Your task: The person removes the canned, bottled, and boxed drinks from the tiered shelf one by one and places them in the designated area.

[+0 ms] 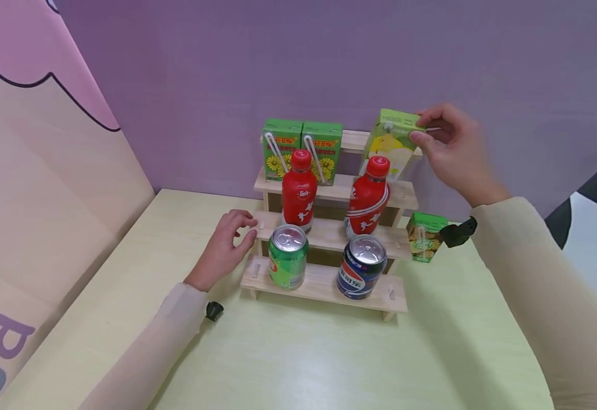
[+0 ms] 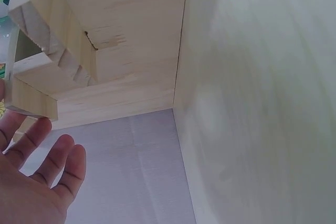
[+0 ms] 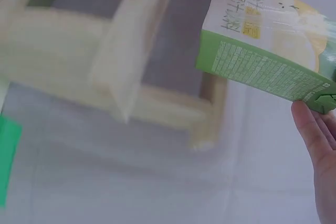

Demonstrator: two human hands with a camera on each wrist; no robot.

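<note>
A wooden tiered display stand (image 1: 324, 287) stands on the table. My right hand (image 1: 457, 151) pinches a pale green juice carton (image 1: 393, 139) by its top right edge, fingers on one side and thumb on the other. The carton tilts at the right of the upper tiers, its base hidden behind a red bottle (image 1: 367, 199). In the right wrist view the carton (image 3: 262, 35) shows its printed side, with the thumb at its end. My left hand (image 1: 227, 245) touches the left end of a middle tier with loosely bent fingers; the wrist view shows fingertips against the board (image 2: 31, 100).
Two green drink cartons (image 1: 321, 145) stand at the upper left of the stand. Another red bottle (image 1: 298, 193), a green can (image 1: 288, 259) and a dark blue cola can (image 1: 361, 267) occupy lower tiers. A small green carton (image 1: 425, 236) sits on the table (image 1: 298, 353) at right. A purple wall (image 1: 201, 85) rises behind.
</note>
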